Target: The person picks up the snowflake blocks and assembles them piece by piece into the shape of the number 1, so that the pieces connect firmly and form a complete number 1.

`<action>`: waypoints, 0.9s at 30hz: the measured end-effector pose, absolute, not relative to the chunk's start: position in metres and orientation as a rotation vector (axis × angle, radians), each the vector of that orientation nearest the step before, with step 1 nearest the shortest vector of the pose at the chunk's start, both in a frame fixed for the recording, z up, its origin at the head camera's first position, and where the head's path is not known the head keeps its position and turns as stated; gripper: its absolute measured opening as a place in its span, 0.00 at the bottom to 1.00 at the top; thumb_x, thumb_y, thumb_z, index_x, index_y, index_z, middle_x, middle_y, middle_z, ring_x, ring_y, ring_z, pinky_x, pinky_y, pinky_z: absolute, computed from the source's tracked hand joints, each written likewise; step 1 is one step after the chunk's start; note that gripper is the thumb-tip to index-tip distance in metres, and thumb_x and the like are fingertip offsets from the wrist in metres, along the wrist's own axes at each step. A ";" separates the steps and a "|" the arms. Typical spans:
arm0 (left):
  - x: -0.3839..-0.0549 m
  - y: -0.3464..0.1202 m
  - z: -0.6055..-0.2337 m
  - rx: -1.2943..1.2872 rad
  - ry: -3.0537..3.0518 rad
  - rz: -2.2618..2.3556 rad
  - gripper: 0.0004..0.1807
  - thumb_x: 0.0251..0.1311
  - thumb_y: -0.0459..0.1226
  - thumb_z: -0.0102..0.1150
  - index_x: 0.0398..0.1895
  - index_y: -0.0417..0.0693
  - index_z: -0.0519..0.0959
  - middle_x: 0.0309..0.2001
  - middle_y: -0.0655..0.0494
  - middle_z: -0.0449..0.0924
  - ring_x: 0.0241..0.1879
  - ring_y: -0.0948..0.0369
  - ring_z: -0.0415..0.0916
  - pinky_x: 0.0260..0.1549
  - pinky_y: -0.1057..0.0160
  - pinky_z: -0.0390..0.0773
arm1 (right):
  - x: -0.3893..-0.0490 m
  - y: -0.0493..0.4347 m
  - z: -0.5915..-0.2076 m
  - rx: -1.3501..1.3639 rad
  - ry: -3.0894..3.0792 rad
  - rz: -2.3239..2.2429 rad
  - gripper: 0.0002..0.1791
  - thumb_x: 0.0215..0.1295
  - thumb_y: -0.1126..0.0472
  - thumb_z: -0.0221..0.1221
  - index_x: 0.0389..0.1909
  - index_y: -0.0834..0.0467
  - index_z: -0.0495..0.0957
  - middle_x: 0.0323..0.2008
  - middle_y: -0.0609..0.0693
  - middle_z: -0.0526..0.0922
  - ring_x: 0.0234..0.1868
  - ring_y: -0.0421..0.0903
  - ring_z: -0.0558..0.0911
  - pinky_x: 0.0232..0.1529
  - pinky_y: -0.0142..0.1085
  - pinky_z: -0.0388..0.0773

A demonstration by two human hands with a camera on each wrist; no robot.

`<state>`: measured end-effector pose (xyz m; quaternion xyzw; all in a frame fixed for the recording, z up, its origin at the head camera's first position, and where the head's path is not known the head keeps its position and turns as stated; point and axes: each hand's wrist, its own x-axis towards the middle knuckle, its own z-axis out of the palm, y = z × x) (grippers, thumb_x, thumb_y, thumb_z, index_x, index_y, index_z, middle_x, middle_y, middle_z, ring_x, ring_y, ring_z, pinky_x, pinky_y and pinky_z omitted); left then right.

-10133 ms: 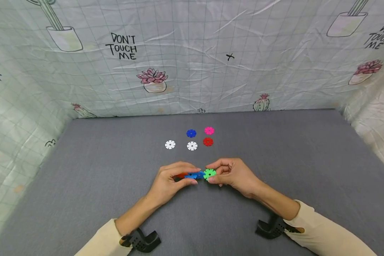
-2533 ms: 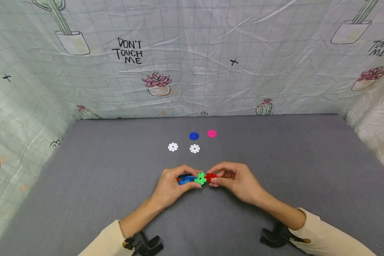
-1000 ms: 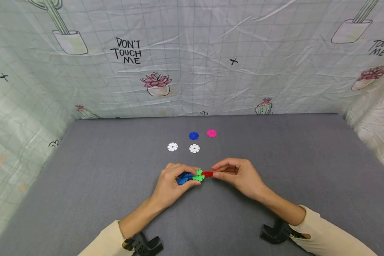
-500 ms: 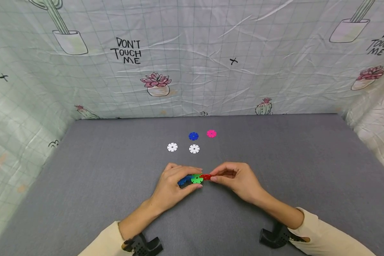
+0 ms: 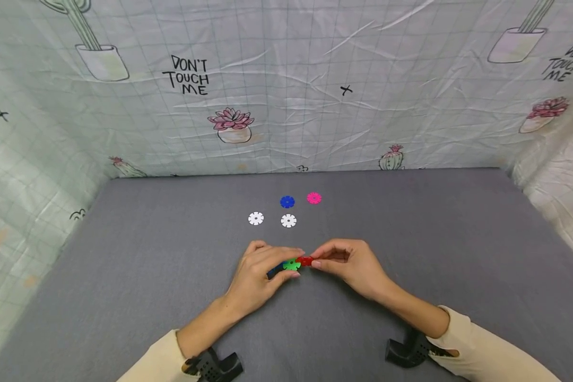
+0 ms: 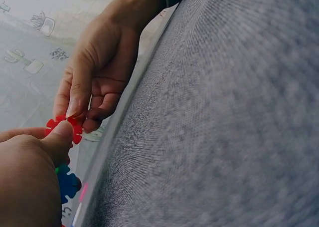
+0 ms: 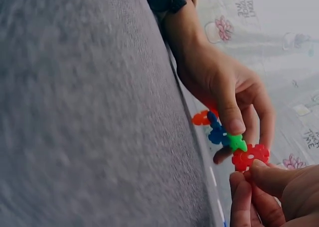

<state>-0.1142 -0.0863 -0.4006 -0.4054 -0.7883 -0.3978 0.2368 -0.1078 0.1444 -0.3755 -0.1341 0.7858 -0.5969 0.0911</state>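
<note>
My left hand (image 5: 258,270) holds a short chain of interlocking notched plastic discs, its thumb and fingers pinching around the green disc (image 5: 291,265). A red disc (image 5: 305,261) sits at the chain's right end, slotted against the green one and seen nearly edge-on from the head. The thumb and index finger of my right hand (image 5: 355,268) pinch that red disc's outer edge. In the right wrist view, blue discs (image 7: 217,133) and an orange disc (image 7: 200,118) continue the chain beyond the green one. From the head, my left fingers hide most of that end.
Loose notched discs lie flat on the grey tabletop (image 5: 172,239) beyond my hands: a white one (image 5: 255,218), another white one (image 5: 288,220), a dark blue one (image 5: 287,201) and a pink one (image 5: 314,198). A printed curtain (image 5: 286,132) stands behind the table.
Ten seconds ago the red disc lay on the table while my right hand held the green one. Now red meets green on the chain, turned edge-on, and my left grip covers more blue.
</note>
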 end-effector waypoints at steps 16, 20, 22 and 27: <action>-0.116 -0.089 -0.400 -1.038 -2.177 -1.136 0.24 0.47 0.35 0.72 0.51 0.51 0.81 0.46 0.60 0.83 0.44 0.65 0.79 0.44 0.57 0.64 | -0.163 0.151 -0.363 -0.327 2.529 -1.742 0.14 0.57 0.60 0.68 0.43 0.62 0.83 0.37 0.48 0.85 0.38 0.45 0.83 0.37 0.36 0.79; -0.117 -0.088 -0.399 -1.062 -2.171 -1.144 0.24 0.46 0.34 0.73 0.51 0.51 0.81 0.47 0.61 0.82 0.46 0.66 0.79 0.44 0.57 0.64 | -0.182 0.152 -0.363 -0.291 2.634 -1.679 0.14 0.58 0.60 0.68 0.43 0.60 0.83 0.38 0.48 0.85 0.40 0.45 0.82 0.37 0.38 0.79; -0.117 -0.087 -0.399 -1.067 -2.166 -1.146 0.24 0.46 0.34 0.73 0.50 0.51 0.81 0.47 0.61 0.82 0.46 0.66 0.79 0.43 0.58 0.64 | -0.191 0.152 -0.364 -0.279 2.676 -1.649 0.14 0.58 0.61 0.68 0.44 0.60 0.83 0.38 0.49 0.85 0.41 0.45 0.82 0.38 0.39 0.78; -0.117 -0.086 -0.397 -1.071 -2.163 -1.144 0.24 0.46 0.34 0.73 0.50 0.51 0.81 0.47 0.61 0.83 0.46 0.66 0.79 0.43 0.59 0.65 | -0.206 0.152 -0.368 -0.219 2.766 -1.568 0.14 0.56 0.59 0.69 0.43 0.57 0.84 0.38 0.48 0.85 0.40 0.43 0.81 0.38 0.39 0.75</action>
